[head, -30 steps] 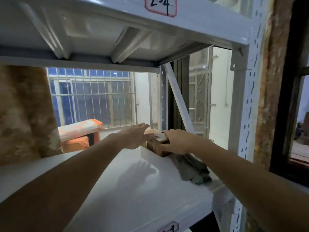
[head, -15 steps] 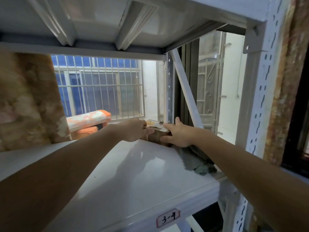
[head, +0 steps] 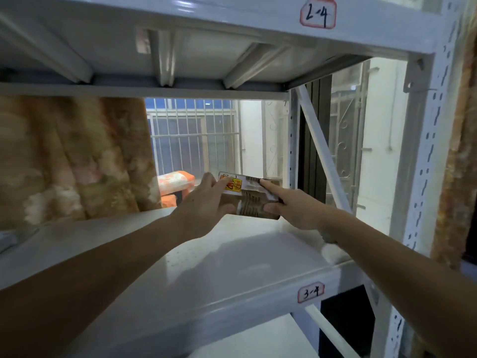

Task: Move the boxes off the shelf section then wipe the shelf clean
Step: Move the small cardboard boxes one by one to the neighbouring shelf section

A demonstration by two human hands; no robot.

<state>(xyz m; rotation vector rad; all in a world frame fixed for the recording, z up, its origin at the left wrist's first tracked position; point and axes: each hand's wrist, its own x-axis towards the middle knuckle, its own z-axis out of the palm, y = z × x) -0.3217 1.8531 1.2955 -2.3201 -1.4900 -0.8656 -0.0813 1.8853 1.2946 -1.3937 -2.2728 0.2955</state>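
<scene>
Both hands are gripping the box [head: 249, 196] at the back-right of the shelf [head: 232, 267]; left hand [head: 206, 202] is clamping its left end, right hand [head: 291, 206] is pinching the right end w/ index finger along the top edge. Box long axis is running left-right, looks lifted or tipped off the shelf; can't tell clearance; prob. next move is pulling it straight toward the body. Both hands equally near.

Brown cardboard box [head: 249, 200] with yellow-red label, white shelf [head: 232, 264], mottled orange-tan curtain [head: 72, 158].
</scene>
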